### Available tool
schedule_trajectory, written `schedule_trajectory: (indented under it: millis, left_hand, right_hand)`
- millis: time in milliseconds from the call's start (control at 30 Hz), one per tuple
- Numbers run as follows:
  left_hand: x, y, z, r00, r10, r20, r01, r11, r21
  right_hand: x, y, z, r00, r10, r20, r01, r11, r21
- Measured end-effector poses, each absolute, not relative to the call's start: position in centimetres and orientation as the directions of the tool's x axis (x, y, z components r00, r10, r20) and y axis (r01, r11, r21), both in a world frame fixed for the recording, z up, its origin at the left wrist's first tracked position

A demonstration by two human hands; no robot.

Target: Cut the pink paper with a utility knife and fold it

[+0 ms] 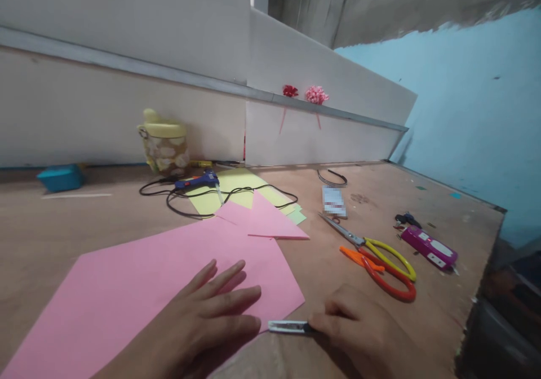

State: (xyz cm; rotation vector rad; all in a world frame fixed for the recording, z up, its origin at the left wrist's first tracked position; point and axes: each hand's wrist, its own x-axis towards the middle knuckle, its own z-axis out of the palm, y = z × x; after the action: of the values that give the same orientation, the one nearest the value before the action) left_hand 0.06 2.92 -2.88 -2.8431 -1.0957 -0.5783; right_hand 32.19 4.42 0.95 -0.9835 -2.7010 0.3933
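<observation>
Right grip [359, 328] clenched on cutter [289, 326]; left hand [211, 311] flat on pink paper [139, 289]; scissors [380, 261] near

Bare counter [54, 227] lies open well to the left of the left hand [211, 311]. Just beyond the right hand [359, 328], scissors [380, 261] block the way; a glue gun [198, 182] and cord lie farther ahead.

- brown wooden tabletop [63, 227], scuffed; runs to a right-hand edge
- pale grey panel wall [105, 108] behind, with a narrow ledge [169, 74]; panels meet at a corner
- light blue wall [473, 114] on the right
- soft, even light
</observation>
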Motion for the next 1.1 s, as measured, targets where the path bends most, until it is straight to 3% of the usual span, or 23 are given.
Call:
schedule_trajectory:
  millis: [133,300,400,633,900,1100]
  left_hand:
    - [-0.2,3.0,-2.6,0.705,0.634,0.317,0.658,-0.752,0.041]
    - [-0.4,3.1,-1.5,0.797,0.542,0.265,0.59,-0.791,-0.158]
    - [-0.5,3.1,-1.5,0.812,0.502,0.298,0.569,-0.796,-0.207]
    - [-0.3,3.1,-1.3,0.81,0.494,0.316,0.563,-0.807,-0.181]
    - [-0.6,3.1,-1.8,0.808,0.514,0.288,0.567,-0.81,-0.146]
    - [-1.0,2.6,-2.7,0.81,0.544,0.221,0.578,-0.803,-0.142]
  right_hand:
    - [32.6,4.5,0.1,-0.684,0.708,0.177,0.63,0.695,-0.346]
    - [33.1,4.7,0.6,-0.732,0.674,0.099,0.629,0.724,-0.283]
    - [33.1,4.7,0.9,-0.734,0.675,0.071,0.633,0.719,-0.287]
    - [33.5,4.7,0.1,-0.695,0.7,0.165,0.64,0.706,-0.304]
    - [32.4,4.8,1.1,-0.687,0.724,0.057,0.647,0.646,-0.404]
    - [32.2,4.6,1.2,-0.775,0.629,0.065,0.592,0.758,-0.275]
